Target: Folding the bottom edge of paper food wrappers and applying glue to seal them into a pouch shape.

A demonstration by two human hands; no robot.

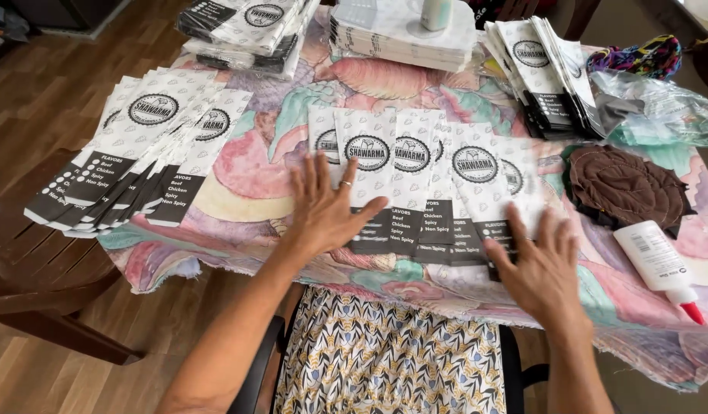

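Note:
A row of overlapping white paper bags point(438, 172) with black round emblems and black lower panels lies fanned out on the table in front of me. My left hand point(323, 207) rests flat on the left end of the row, fingers spread, a ring on one finger. My right hand point(539, 264) lies flat on the right end of the row, fingers apart. Neither hand grips anything.
A colourful patterned cloth point(254, 165) covers the table. Another fan of bags point(136, 149) lies at left, more stacks point(247, 27) at the back. A white glue bottle with red tip point(657, 264), a brown fabric piece point(626, 188) and a clear plastic bag point(660, 103) are at right.

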